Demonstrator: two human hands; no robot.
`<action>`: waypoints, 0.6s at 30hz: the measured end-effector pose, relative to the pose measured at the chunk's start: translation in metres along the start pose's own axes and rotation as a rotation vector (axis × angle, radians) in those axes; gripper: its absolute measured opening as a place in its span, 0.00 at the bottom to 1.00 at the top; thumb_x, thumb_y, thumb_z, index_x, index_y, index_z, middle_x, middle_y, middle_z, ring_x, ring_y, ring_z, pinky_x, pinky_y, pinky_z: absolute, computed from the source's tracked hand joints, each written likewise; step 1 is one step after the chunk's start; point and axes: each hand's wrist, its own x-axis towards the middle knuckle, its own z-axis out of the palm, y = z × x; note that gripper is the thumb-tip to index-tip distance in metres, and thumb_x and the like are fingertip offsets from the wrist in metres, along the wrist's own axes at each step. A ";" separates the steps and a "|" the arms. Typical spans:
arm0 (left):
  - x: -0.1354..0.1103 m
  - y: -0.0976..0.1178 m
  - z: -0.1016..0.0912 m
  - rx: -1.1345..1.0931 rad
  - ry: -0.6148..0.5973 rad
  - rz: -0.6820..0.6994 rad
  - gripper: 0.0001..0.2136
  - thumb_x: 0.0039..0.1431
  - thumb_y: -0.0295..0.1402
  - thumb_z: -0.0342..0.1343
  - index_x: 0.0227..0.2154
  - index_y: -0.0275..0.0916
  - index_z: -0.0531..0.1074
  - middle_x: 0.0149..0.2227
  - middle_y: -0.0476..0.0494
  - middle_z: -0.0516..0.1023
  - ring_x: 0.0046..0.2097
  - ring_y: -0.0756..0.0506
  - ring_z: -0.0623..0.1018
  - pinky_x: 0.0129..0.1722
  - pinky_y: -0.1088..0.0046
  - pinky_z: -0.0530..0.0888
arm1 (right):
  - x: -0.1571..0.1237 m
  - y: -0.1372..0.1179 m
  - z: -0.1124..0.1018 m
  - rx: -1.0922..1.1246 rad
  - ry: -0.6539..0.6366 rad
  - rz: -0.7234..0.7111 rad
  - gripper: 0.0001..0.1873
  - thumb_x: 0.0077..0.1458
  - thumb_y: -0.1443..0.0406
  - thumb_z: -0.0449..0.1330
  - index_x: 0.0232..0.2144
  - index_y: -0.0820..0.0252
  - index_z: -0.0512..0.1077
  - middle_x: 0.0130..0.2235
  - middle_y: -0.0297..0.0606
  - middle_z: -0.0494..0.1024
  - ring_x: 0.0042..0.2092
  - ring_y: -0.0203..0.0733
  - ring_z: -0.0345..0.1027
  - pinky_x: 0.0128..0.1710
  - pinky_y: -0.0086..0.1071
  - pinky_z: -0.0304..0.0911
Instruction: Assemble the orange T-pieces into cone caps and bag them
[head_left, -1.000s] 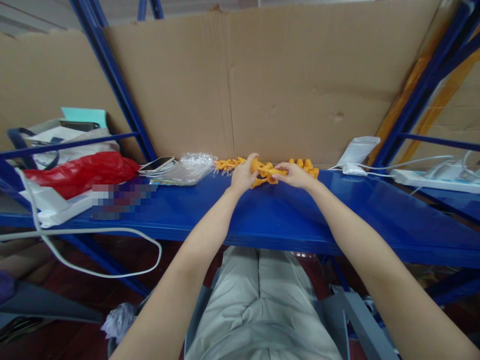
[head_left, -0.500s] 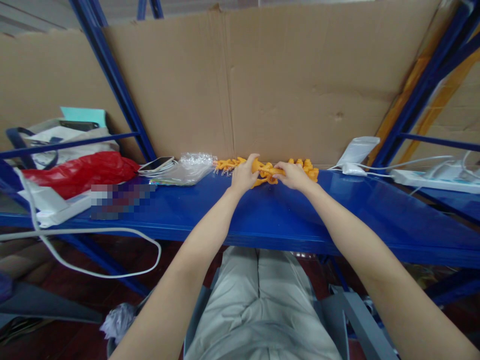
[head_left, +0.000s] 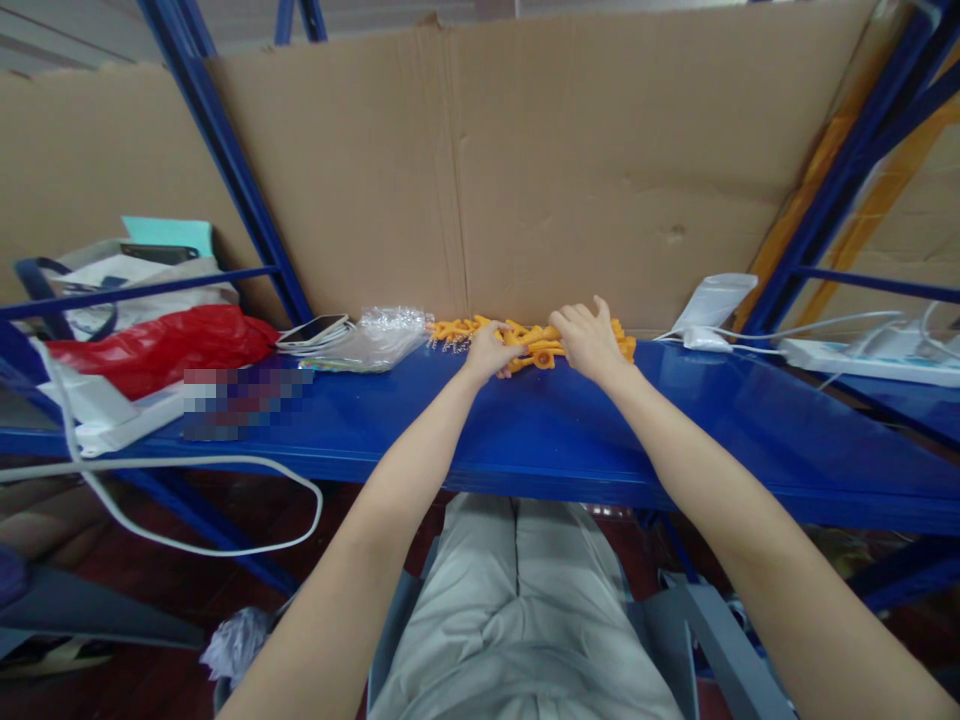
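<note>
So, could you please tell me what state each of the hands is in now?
Left hand: closed on orange, branching, plastic-looking pieces.
Right hand: partly curled; whether it grips any of those pieces cannot be told.

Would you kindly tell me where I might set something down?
The blue surface is bare between the forearms, in front of the orange pieces, and at right, in front of the small white item. Crowded: the back around the left hand and right hand, and left by the red bag.
</note>
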 end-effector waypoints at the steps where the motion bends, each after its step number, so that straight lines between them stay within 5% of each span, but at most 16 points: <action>1: 0.000 0.001 0.000 0.000 -0.008 -0.009 0.26 0.56 0.33 0.64 0.55 0.35 0.64 0.21 0.54 0.72 0.20 0.50 0.73 0.24 0.76 0.71 | 0.000 0.001 0.001 0.001 0.011 0.005 0.19 0.62 0.74 0.44 0.46 0.59 0.71 0.44 0.47 0.77 0.49 0.50 0.65 0.62 0.56 0.44; 7: -0.004 0.004 -0.003 -0.042 -0.079 -0.073 0.23 0.56 0.33 0.65 0.53 0.33 0.67 0.20 0.53 0.73 0.18 0.51 0.71 0.21 0.77 0.67 | 0.000 0.005 0.004 0.000 0.031 0.029 0.20 0.61 0.75 0.43 0.47 0.59 0.71 0.45 0.47 0.77 0.52 0.50 0.63 0.63 0.59 0.42; 12: -0.007 0.006 -0.006 -0.087 -0.213 -0.082 0.05 0.59 0.32 0.60 0.33 0.36 0.73 0.19 0.52 0.72 0.16 0.55 0.65 0.19 0.79 0.63 | 0.001 0.006 0.006 0.012 0.062 0.032 0.20 0.60 0.75 0.44 0.45 0.58 0.71 0.45 0.45 0.77 0.52 0.50 0.62 0.64 0.61 0.40; 18: -0.009 0.009 -0.008 -0.054 -0.272 -0.160 0.11 0.58 0.35 0.59 0.22 0.37 0.71 0.17 0.50 0.72 0.16 0.54 0.66 0.19 0.78 0.64 | 0.000 0.011 0.009 0.011 0.070 0.053 0.20 0.59 0.75 0.44 0.45 0.57 0.72 0.45 0.45 0.77 0.53 0.50 0.62 0.65 0.65 0.37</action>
